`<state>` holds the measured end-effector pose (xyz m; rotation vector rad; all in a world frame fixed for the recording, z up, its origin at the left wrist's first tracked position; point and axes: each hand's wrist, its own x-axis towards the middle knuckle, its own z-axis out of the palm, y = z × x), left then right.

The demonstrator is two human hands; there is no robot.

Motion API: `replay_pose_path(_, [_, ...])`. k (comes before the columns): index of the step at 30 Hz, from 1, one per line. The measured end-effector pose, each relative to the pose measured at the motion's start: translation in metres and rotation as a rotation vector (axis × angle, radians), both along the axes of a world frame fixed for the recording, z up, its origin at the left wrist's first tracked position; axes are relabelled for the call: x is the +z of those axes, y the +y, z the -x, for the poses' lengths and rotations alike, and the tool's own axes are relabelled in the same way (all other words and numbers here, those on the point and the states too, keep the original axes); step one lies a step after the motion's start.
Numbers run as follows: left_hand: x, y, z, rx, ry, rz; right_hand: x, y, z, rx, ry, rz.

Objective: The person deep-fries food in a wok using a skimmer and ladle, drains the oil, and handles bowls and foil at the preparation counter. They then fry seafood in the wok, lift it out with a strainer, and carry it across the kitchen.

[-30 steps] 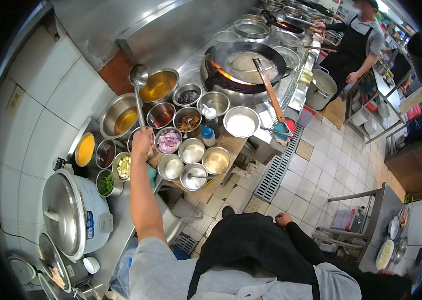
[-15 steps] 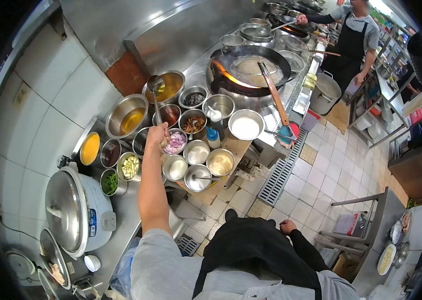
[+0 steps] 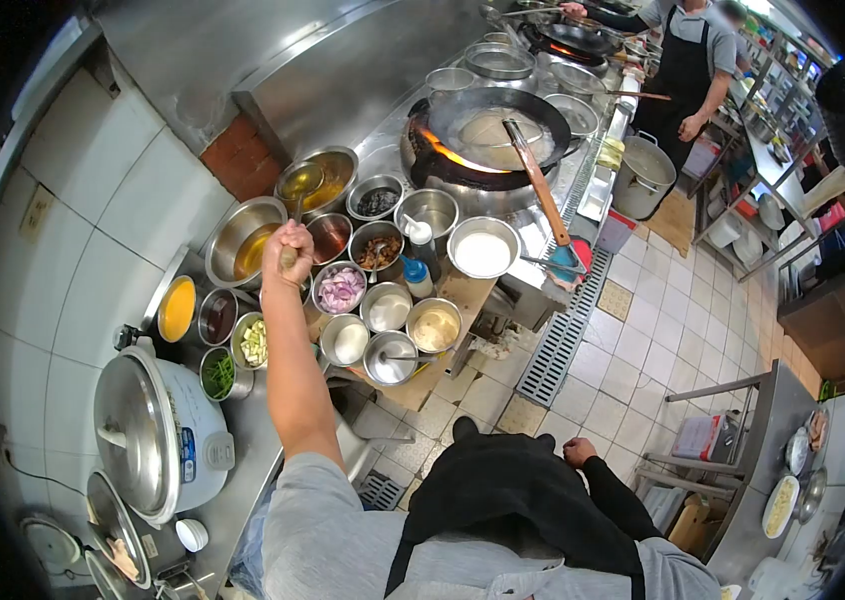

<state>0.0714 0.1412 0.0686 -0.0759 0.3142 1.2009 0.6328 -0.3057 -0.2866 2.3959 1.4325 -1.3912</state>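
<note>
My left hand [image 3: 289, 250] is wrapped round the handle of a ladle, its arm stretched forward over the bowls. The ladle's head [image 3: 302, 181] is down in the yellow oil of a steel bowl [image 3: 345, 165]. A second bowl with amber liquid [image 3: 243, 246] sits beside my hand. Close by are a pot of red sauce [image 3: 330, 238], a pot of chopped purple onion [image 3: 340, 288] and a pot of brown bits [image 3: 377, 246]. My right hand [image 3: 578, 452] hangs at my side, fingers curled, with nothing visible in it.
A large wok [image 3: 491, 130] stands over flame, a wooden-handled tool [image 3: 533, 180] leaning across its rim. Squeeze bottles [image 3: 418, 277] and several pots of white powder fill the near counter. A rice cooker [image 3: 168, 430] stands left. A co-worker [image 3: 688, 60] stands beyond the stove.
My left hand has moved slightly forward and left, tilting the ladle more upright and lowering its head into the oil. The co-worker's ladle has drawn back. The view has shifted slightly.
</note>
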Motion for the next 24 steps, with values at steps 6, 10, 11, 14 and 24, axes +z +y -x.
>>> replay_pose_path(6, [0.024, -0.006, 0.017, 0.015, -0.208, 0.036, -0.005, 0.003, -0.002, 0.084, -0.040, -0.002])
replay_pose_path(10, [0.037, -0.015, 0.020, 0.047, -0.249, 0.006, -0.027, 0.003, -0.011, 0.273, -0.055, -0.071])
replay_pose_path(11, [0.038, -0.016, 0.022, 0.043, -0.251, -0.009, -0.039, 0.000, -0.017, 0.348, -0.052, -0.120])
replay_pose_path(14, [0.042, -0.020, 0.032, 0.057, -0.240, -0.041, -0.038, 0.000, -0.017, 0.356, -0.037, -0.142])
replay_pose_path(24, [0.052, -0.075, 0.048, 0.172, -0.008, -0.092, -0.008, 0.002, -0.003, 0.023, -0.024, -0.029])
